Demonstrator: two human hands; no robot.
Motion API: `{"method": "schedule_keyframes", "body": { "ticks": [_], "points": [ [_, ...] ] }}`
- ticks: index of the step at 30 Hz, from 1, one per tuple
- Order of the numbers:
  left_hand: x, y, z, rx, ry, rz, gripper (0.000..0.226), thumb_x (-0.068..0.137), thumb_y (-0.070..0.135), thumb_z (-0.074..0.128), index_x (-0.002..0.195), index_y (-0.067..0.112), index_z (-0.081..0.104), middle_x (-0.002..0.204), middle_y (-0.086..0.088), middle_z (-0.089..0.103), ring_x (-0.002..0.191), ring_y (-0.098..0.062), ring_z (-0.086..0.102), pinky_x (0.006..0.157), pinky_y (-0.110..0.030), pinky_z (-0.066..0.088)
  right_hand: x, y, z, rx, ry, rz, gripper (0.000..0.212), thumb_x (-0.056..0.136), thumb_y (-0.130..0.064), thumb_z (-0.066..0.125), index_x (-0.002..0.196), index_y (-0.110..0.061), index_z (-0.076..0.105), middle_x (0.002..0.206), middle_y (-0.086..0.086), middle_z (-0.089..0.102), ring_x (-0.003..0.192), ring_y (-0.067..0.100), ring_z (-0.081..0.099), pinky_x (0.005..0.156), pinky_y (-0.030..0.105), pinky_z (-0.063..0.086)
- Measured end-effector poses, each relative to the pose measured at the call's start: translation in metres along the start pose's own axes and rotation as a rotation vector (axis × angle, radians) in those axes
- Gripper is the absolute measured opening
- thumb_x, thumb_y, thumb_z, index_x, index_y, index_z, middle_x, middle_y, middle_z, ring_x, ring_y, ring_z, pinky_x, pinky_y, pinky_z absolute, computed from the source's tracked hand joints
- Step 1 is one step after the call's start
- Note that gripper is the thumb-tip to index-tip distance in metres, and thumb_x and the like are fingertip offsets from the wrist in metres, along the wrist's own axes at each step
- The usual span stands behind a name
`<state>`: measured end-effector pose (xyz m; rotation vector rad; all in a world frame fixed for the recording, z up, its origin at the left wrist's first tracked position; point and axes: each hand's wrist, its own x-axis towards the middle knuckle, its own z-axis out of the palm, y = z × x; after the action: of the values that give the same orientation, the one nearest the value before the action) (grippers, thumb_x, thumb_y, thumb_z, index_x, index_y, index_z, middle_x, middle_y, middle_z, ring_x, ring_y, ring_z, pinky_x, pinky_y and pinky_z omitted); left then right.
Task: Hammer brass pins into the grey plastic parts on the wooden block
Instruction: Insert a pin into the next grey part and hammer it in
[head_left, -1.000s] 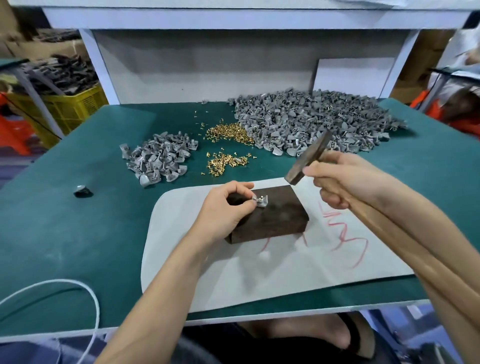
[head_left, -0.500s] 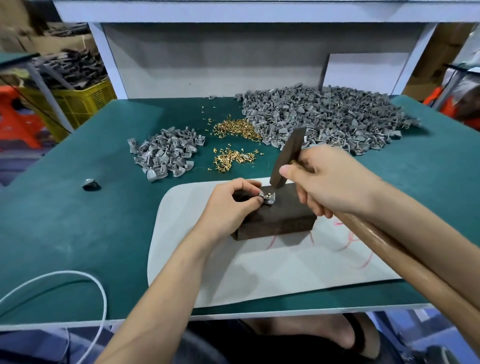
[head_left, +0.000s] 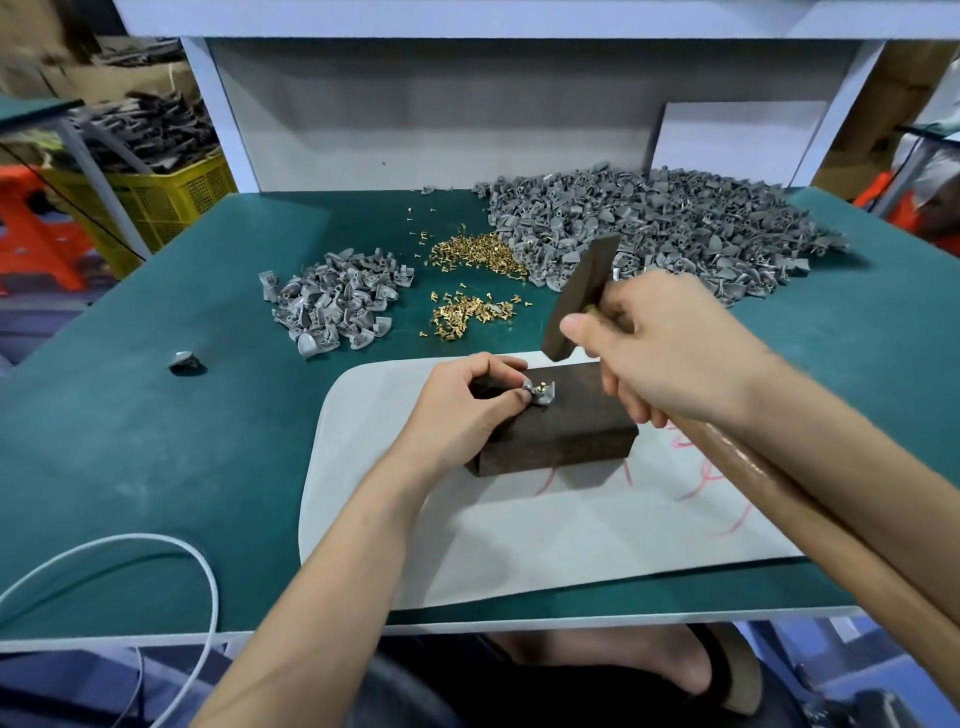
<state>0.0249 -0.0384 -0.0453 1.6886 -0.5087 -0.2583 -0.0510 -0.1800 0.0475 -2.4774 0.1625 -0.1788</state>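
Note:
A dark wooden block lies on a white sheet. On the block's top left sits a grey plastic part with a brass pin standing in it. My left hand pinches that part between thumb and forefinger. My right hand grips a wooden-handled hammer close to its dark metal head. The head's lower end hangs a little above and to the right of the pin, not touching it.
A large heap of grey parts lies at the back right, a smaller heap at the left. Loose brass pins are scattered between them. One stray grey part lies far left. A white cable loops at the near left edge.
The hammer head swung down from the raised right side onto the pin, then lifted slightly. My left hand kept pinching the part on the block.

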Motion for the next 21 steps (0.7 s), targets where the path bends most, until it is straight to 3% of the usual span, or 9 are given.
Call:
{"method": "schedule_keyframes", "body": {
  "ticks": [4,8,12,16,19,21],
  "points": [
    [0.0,0.0,-0.001,-0.011,0.016,0.016,0.021,0.081,-0.002,0.068,0.07,0.016,0.065,0.109,-0.005,0.069,0.092,-0.011,0.065,0.086,-0.021,0.05,-0.001,0.0,0.016,-0.12,-0.037,0.069,0.035,0.097,-0.029,0.047,0.076,-0.003,0.054,0.055,0.017,0.06,0.034,0.024,0.055,0.038,0.029,0.048],
    [0.001,0.0,-0.002,0.007,0.014,0.014,0.019,0.081,0.0,0.069,0.072,0.016,0.067,0.108,-0.001,0.069,0.09,-0.004,0.065,0.082,-0.016,0.05,0.004,0.001,0.006,-0.009,0.035,0.045,0.038,0.096,-0.025,0.047,0.064,-0.006,0.049,0.048,0.013,0.056,0.027,0.019,0.049,0.03,0.024,0.04],
    [0.001,-0.001,-0.001,-0.016,0.018,0.023,0.02,0.08,-0.002,0.069,0.07,0.015,0.066,0.108,-0.005,0.069,0.091,-0.009,0.066,0.085,-0.023,0.051,0.005,-0.001,0.012,-0.091,-0.07,0.105,0.045,0.098,-0.027,0.043,0.064,0.001,0.054,0.051,0.021,0.06,0.033,0.025,0.053,0.032,0.022,0.041],
    [0.003,-0.001,-0.001,0.005,0.029,0.018,0.019,0.08,0.001,0.07,0.07,0.017,0.067,0.105,0.002,0.07,0.087,-0.001,0.065,0.081,-0.017,0.05,0.016,-0.003,0.001,-0.033,-0.003,0.051,0.042,0.097,-0.025,0.044,0.067,0.002,0.054,0.048,0.017,0.059,0.028,0.022,0.05,0.029,0.019,0.035],
    [0.002,-0.002,-0.002,-0.031,0.017,0.02,0.02,0.08,0.0,0.071,0.07,0.017,0.068,0.107,-0.003,0.07,0.09,-0.008,0.066,0.084,-0.023,0.051,0.013,-0.001,0.01,-0.104,-0.089,0.097,0.048,0.097,-0.025,0.043,0.058,0.002,0.053,0.041,0.014,0.056,0.026,0.02,0.048,0.028,0.017,0.034],
    [0.002,-0.002,-0.002,-0.017,0.025,0.021,0.019,0.079,0.002,0.071,0.07,0.018,0.069,0.105,0.001,0.07,0.09,-0.005,0.066,0.084,-0.02,0.05,0.012,0.001,0.007,-0.075,-0.079,0.105,0.048,0.097,-0.027,0.043,0.063,0.004,0.056,0.049,0.02,0.06,0.029,0.022,0.049,0.029,0.016,0.032]
  ]
}}
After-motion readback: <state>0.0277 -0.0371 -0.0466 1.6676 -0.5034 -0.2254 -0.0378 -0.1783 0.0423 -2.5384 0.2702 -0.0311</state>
